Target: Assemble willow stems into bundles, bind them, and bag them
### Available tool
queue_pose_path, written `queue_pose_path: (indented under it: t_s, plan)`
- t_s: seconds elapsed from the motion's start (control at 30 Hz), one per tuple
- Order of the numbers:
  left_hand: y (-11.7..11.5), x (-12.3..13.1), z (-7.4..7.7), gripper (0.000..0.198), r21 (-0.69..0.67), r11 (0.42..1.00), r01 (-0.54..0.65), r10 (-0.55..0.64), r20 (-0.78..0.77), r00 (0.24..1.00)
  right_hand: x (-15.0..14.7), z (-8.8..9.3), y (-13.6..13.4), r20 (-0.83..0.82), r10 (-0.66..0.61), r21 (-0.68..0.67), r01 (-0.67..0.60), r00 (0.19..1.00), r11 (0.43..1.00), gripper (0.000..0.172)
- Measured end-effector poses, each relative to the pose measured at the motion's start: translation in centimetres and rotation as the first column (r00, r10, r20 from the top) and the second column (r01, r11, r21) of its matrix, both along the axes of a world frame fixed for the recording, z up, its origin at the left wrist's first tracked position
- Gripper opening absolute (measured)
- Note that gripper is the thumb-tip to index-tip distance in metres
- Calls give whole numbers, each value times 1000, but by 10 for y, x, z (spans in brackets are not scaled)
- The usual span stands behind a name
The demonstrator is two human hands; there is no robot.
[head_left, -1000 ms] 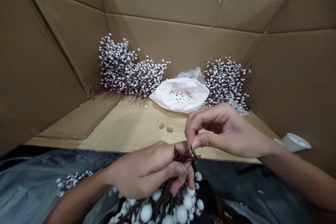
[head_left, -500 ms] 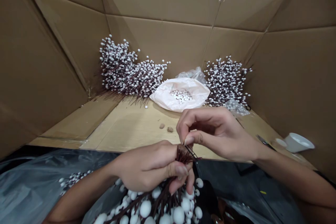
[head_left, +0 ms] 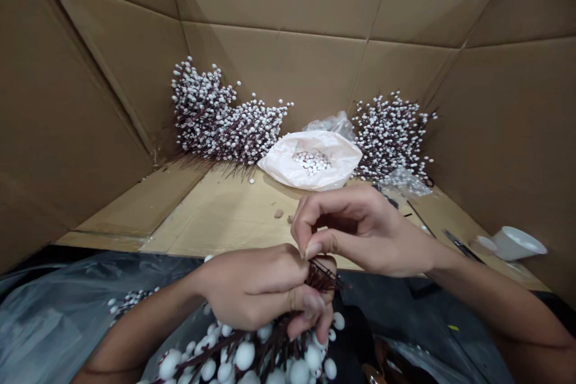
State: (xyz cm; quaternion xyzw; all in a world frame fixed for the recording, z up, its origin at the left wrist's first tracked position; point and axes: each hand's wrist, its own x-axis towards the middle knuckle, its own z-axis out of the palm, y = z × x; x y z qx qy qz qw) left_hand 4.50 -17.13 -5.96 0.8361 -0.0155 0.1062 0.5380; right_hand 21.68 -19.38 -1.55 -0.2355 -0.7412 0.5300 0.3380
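Observation:
My left hand (head_left: 265,288) is wrapped round the dark brown stems of a bunch of white berry sprays (head_left: 245,357). The berries hang downward below that fist, and the cut stem ends (head_left: 321,276) stick out at its right side. Above the stem ends, my right hand (head_left: 355,228) has thumb and forefinger pinched together. Thin dark strands run from this pinch across the stem ends; whether they are wire or stems I cannot make out.
Berry sprays lie piled at the back left (head_left: 229,120) and back right (head_left: 391,138). Between them sits a white bag (head_left: 283,162) of loose berries. A white cup (head_left: 519,244) lies tipped at the right, near a dark pointed tool (head_left: 459,243). Cardboard walls (head_left: 279,66) enclose the table.
My right hand has shifted slightly left, its fingertips still pinched at the stem ends. The held bunch has moved a little left and down; the left hand keeps its grip.

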Motion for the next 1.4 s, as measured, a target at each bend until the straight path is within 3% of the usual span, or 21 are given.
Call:
queue_pose_path:
  t_s: [0.23, 0.37, 0.5, 0.63, 0.7, 0.77, 0.87, 0.93, 1.1, 1.27, 1.4]
  plan:
    - [2, -1, -1, 40, -7, 999, 48, -48, 1, 999, 2, 5, 10, 134, 78, 16, -81, 988, 997, 11]
    - [6, 1, -2, 38, -14, 991, 130, -131, -7, 991, 4, 4, 14, 107, 133, -98, -123, 985, 988, 8]
    - [5, -2, -3, 38, -19, 999, 50, -49, 8, 999, 7, -3, 16, 59, 136, -183, -123, 989, 975, 8]
    - [3, -10, -2, 34, -27, 999, -42, 43, 25, 999, 16, -8, 13, -42, -11, -167, 3, 999, 986, 12]
    - [1, -13, -1, 34, -8, 996, -87, 88, 22, 996, 21, -7, 6, -55, -101, -95, 96, 993, 991, 10]
    - [-1, -15, -2, 34, -7, 991, -133, 133, 30, 991, 25, -4, -2, -19, -152, 75, 153, 988, 985, 8]
    - [-3, -13, -6, 37, -59, 987, -150, 154, 66, 986, 27, -3, -13, 46, -156, 412, 124, 987, 903, 16]
    - [-3, -11, -9, 38, -97, 989, -114, 122, 80, 989, 25, -7, -16, 43, -131, 536, 88, 990, 840, 19]
    - [0, -8, -9, 37, -132, 991, -36, 47, 83, 995, 22, -21, -10, -60, -74, 628, 95, 995, 772, 14]
    - [2, -10, -7, 38, -142, 989, 39, -37, 17, 999, 19, -30, -3, -55, 32, 678, 13, 998, 735, 19]
    - [5, -11, -8, 33, -215, 966, 146, -141, 35, 989, 15, -32, -2, -83, 44, 734, 31, 996, 678, 20]
